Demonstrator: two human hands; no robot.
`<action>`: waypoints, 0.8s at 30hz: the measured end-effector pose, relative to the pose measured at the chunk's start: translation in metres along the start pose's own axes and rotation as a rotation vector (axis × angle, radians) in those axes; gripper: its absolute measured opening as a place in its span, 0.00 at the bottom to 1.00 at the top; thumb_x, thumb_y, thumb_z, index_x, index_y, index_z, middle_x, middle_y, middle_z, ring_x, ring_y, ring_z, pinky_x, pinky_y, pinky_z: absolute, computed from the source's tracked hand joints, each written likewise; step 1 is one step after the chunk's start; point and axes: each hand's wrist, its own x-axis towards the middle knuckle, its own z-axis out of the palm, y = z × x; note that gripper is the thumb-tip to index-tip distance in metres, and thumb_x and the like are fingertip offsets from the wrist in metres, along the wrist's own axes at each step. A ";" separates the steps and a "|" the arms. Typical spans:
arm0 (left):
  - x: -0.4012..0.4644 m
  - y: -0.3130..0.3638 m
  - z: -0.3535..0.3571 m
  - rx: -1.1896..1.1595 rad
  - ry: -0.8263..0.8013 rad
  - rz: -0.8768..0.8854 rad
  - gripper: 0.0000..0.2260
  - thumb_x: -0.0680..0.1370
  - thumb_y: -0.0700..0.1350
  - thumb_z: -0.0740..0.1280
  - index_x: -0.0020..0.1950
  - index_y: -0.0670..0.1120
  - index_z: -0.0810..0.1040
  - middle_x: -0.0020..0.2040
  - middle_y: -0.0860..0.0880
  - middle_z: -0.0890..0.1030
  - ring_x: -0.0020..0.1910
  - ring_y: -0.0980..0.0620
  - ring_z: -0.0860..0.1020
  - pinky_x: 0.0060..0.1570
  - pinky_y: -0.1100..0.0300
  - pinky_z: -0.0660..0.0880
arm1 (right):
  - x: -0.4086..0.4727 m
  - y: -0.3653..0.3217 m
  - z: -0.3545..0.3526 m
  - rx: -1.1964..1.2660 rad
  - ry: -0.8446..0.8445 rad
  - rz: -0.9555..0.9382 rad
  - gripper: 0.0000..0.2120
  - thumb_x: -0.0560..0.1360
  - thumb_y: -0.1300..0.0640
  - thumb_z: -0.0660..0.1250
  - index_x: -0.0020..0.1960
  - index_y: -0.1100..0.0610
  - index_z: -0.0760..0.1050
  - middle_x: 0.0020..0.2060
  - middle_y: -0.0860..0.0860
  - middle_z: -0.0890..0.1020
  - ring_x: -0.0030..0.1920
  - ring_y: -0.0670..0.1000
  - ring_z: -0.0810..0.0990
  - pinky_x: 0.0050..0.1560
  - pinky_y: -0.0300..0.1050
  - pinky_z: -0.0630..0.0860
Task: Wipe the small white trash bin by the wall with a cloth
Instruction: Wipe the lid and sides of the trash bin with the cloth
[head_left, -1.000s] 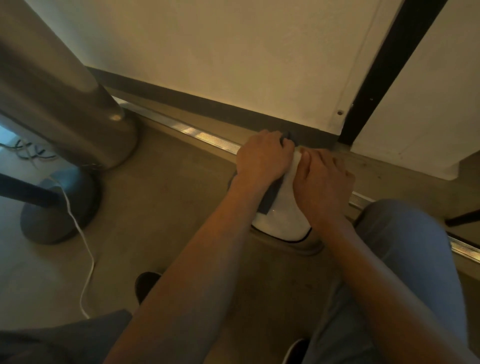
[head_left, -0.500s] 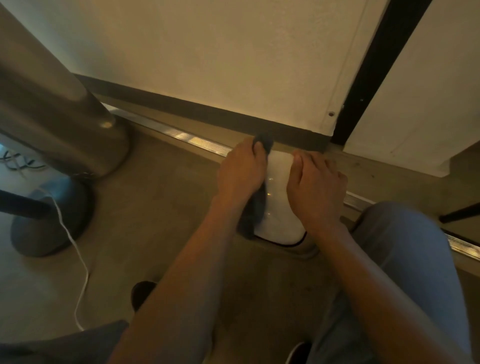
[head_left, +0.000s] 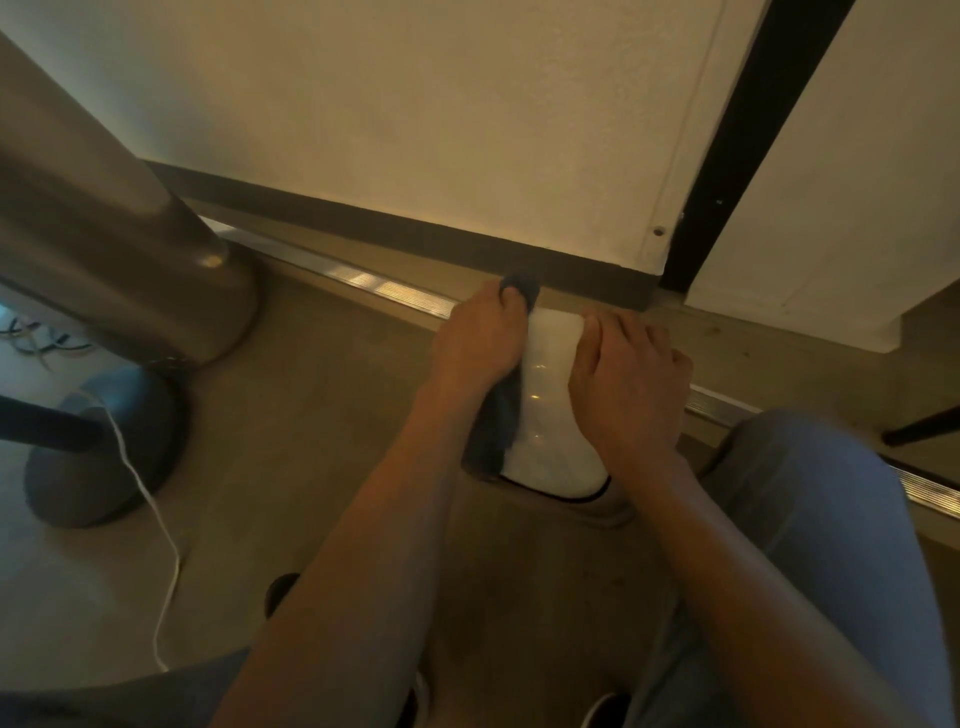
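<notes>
1. Nearest the wrists: near end of the white trash bin (head_left: 553, 457) sticks out below both hands, glossy, sits on the floor (head_left: 322, 415). Dark line runs round its near rim. This end looks unwiped in this pass, my guess.
2. Between the hands: bare strip of bin top shows, with light glints. Hands are apart, one on each side of the bin.
3. Left hand (head_left: 480, 345): fingers curled round the dark cloth (head_left: 498, 421), pressing it on the bin's left flank. Cloth tail hangs down past the wrist toward the floor; a tuft pokes out beyond the fingertips.
4. Right hand (head_left: 626, 384): lies on the bin's right side, fingers bent over the edge, steadying it. Whether the thumb wraps under: cannot tell.
5. Step in hand, as I judge it: wiping the left side along its length. To do it well: keep the right hand firm so the light bin doesn't slide or tip; keep the cloth flat under the palm, not bunched; gather the loose tail so it doesn't drag on the floor and pick up dirt.
6. Beyond the fingertips: far end of the bin is just beside the dark baseboard (head_left: 415, 239) and wall (head_left: 415, 114). Tight gap there, so pull the bin a little nearer before doing the back face.
</notes>
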 end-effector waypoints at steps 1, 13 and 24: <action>0.016 0.011 -0.003 0.108 -0.100 -0.021 0.20 0.82 0.53 0.52 0.63 0.44 0.77 0.62 0.39 0.79 0.60 0.39 0.76 0.52 0.53 0.67 | 0.000 0.001 0.001 -0.006 0.000 0.002 0.21 0.82 0.49 0.47 0.64 0.53 0.74 0.59 0.54 0.79 0.59 0.56 0.75 0.58 0.57 0.71; 0.040 0.026 -0.009 0.278 -0.276 0.058 0.19 0.81 0.54 0.56 0.55 0.44 0.82 0.59 0.39 0.80 0.56 0.41 0.77 0.48 0.55 0.67 | 0.001 -0.003 0.000 -0.007 0.004 0.047 0.21 0.83 0.49 0.47 0.63 0.54 0.74 0.58 0.54 0.80 0.57 0.57 0.76 0.57 0.58 0.71; -0.140 -0.055 0.075 0.228 0.331 0.344 0.24 0.85 0.52 0.55 0.80 0.47 0.58 0.82 0.44 0.55 0.80 0.37 0.51 0.76 0.37 0.54 | 0.001 -0.002 -0.002 0.034 0.012 0.020 0.22 0.82 0.47 0.44 0.60 0.52 0.74 0.55 0.53 0.79 0.55 0.55 0.76 0.55 0.55 0.72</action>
